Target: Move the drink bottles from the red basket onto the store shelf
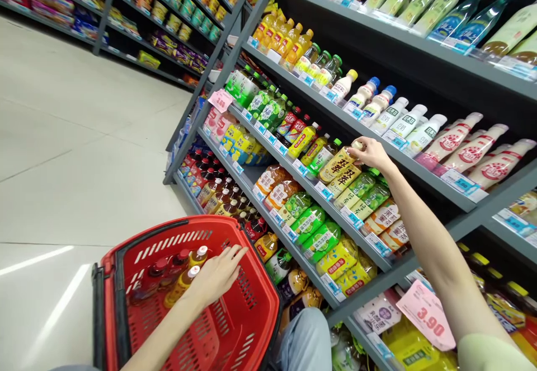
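My right hand (373, 154) is closed around the cap of a drink bottle (337, 163) with a pale yellow label and large dark characters. This bottle leans on the middle shelf beside a second bottle (346, 179) of the same look. Over the red shopping basket (226, 228) reaches my left hand (220, 273), its fingers stretched out and holding nothing. Inside the basket stand several bottles: an amber one (181, 286) with a white cap lies nearest my left wrist, and darker red-capped bottles (157, 273) are beside it.
Grey shelves (293, 74) of bottled drinks slope across the right side, with blue price tags along their edges. A pink price card (425, 315) hangs at lower right. My knee (308, 337) is against the lower shelf. Snack shelves (138, 29) stand behind the tiled floor (75, 136).
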Demonstrator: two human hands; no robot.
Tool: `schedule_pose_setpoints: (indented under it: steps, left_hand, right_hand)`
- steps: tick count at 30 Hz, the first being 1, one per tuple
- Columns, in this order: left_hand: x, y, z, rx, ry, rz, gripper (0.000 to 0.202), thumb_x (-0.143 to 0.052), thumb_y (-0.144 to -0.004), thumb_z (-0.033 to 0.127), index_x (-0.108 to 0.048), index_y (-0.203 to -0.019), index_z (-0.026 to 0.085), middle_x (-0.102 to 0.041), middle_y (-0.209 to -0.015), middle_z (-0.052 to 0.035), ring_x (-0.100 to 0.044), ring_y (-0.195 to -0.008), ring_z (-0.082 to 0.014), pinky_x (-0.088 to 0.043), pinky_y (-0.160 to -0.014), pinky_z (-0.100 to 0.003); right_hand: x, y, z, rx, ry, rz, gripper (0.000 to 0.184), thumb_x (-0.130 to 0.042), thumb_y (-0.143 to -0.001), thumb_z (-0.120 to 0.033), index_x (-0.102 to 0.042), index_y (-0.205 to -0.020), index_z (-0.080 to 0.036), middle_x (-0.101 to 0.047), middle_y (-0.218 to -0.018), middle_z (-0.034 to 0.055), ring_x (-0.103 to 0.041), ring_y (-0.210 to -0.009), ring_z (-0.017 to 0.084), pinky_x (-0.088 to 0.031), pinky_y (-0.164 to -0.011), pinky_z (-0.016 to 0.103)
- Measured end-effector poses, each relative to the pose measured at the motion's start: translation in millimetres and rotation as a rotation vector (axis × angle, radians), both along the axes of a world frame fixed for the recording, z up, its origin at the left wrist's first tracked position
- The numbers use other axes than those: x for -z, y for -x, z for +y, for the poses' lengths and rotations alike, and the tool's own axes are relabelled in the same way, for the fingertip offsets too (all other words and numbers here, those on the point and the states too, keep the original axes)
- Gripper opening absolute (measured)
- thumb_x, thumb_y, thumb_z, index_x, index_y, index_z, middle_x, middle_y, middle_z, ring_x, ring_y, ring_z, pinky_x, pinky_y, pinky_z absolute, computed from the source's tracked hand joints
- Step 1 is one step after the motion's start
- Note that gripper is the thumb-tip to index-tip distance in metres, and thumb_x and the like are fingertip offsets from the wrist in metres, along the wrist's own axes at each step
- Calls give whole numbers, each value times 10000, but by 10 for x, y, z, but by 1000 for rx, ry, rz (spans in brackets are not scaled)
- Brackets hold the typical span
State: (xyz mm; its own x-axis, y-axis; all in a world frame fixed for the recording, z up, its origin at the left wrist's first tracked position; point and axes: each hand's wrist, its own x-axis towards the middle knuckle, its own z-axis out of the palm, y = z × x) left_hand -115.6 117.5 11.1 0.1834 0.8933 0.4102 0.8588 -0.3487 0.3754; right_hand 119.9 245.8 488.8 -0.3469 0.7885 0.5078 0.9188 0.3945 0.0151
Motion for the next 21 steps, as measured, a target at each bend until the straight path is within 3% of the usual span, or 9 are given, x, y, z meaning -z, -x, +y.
schedule_pose_setpoints:
  steps: [6, 12, 21]
  left_hand:
    - [-15, 5, -16, 20, 5, -5, 514, -359, -957, 131, -540, -1436, 181, -594, -1413, -149, -584, -1297, -305, -549, -986, -452]
    - [7, -19, 10, 23, 43, 52, 522, -338, -965, 132, -530, -1450, 150, -601, -1408, -164, -583, -1295, -323, -545, -990, -474]
    - [34, -12, 46, 28, 75, 94, 531, -354, -952, 113, -535, -1451, 148, -579, -1441, -170, -555, -1337, -315, -507, -1058, -469]
  right_hand:
    - [-3, -52, 168, 101, 55, 14, 328, -706, -858, -424, -693, -1055, -161, -742, -903, 74, -704, -594, 186, -561, -688, 316]
    - [-54, -68, 510, 195, -28, -221, 332, -691, -861, -453, -736, -1029, -170, -746, -963, 104, -700, -894, 244, -531, -819, 326]
    - [29, -87, 785, 323, 1, -257, 348, -579, -927, -444, -742, -1082, -178, -737, -960, 144, -685, -918, 269, -510, -839, 353]
